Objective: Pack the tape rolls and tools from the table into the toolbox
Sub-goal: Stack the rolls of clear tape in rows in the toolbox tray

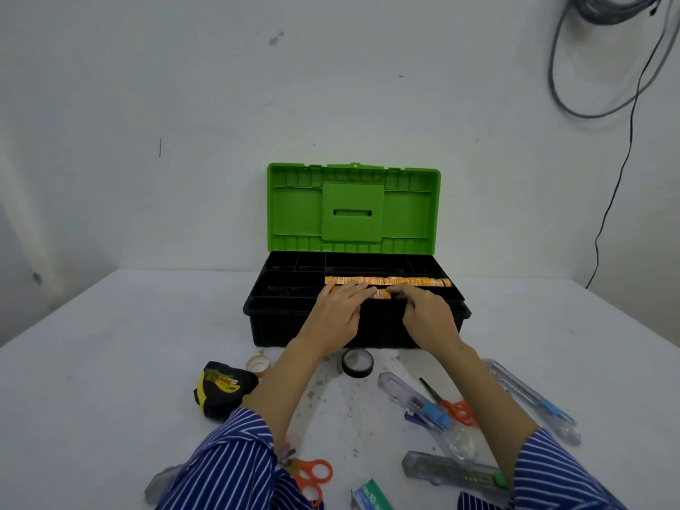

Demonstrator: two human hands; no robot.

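A row of orange-yellow packets point(388, 281) lies in the toolbox point(353, 325) tray. Both hands, left point(336, 314) and right point(428, 314), press it with fingers flat. Uneven pressure could buckle the row. 1 black tape roll point(357, 363) waits just before the toolbox.

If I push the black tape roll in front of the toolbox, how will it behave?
The black tape roll lies flat on the table, so it will probably slide, not roll. It looks small and hollow, so likely light. Tipped on edge, it might roll away.
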